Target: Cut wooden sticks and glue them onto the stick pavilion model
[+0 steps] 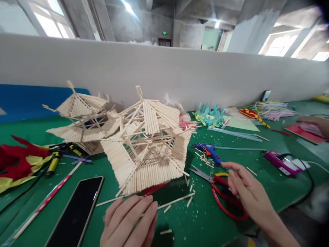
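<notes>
My left hand is palm down at the front, its fingers bent together over a thin wooden stick that runs out to the right; the thumb is hidden. My right hand has its fingers curled at the handles of the red-and-yellow scissors, whose blades are slightly apart. Its index fingertip is beside the grip of a blue glue gun. A pavilion model made of wooden sticks stands just beyond my left hand, with a tiered roof.
A second stick model stands behind left. A phone and red-and-yellow paper lie left. Stick scraps litter the front. A purple power strip and another person's hand are on the right. A pale partition bounds the table.
</notes>
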Action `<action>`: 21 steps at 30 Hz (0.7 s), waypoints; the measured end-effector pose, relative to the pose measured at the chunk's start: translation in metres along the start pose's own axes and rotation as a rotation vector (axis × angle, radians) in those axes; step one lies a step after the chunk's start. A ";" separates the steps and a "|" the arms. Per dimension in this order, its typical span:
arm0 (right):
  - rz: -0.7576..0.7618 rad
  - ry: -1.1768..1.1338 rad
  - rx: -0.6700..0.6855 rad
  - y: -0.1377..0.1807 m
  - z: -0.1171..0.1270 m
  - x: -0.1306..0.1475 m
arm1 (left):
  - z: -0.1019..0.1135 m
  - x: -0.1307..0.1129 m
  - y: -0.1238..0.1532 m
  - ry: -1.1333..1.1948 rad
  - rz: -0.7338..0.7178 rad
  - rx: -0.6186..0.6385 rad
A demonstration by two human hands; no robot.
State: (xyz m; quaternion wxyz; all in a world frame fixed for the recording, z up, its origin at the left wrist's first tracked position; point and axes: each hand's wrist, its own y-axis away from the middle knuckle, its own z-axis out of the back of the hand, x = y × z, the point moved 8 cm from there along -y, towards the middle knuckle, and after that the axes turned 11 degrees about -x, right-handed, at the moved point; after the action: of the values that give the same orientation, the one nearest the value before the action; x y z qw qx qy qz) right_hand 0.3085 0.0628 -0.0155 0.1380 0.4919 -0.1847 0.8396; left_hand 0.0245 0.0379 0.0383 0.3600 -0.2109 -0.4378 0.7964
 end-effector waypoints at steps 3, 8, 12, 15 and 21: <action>0.039 0.170 0.119 0.013 -0.015 -0.010 | -0.024 -0.004 0.025 0.092 0.071 0.084; 0.295 0.394 0.284 0.025 -0.057 -0.006 | -0.070 -0.023 0.052 0.049 -0.009 0.313; 0.392 0.452 0.342 0.028 -0.086 -0.006 | -0.100 -0.023 0.054 -0.035 0.012 0.568; 0.439 0.487 0.401 0.033 -0.100 -0.005 | -0.113 -0.013 0.051 -0.078 0.069 0.733; 0.575 0.566 0.577 0.040 -0.124 0.001 | -0.106 0.017 0.054 -0.051 0.234 0.921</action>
State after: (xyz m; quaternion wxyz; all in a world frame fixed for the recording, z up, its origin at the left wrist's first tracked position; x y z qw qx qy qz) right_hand 0.1956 0.0820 -0.0774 -0.1963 0.1918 -0.0282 0.9612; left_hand 0.0611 0.0893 -0.0639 0.3132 -0.0575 -0.0212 0.9477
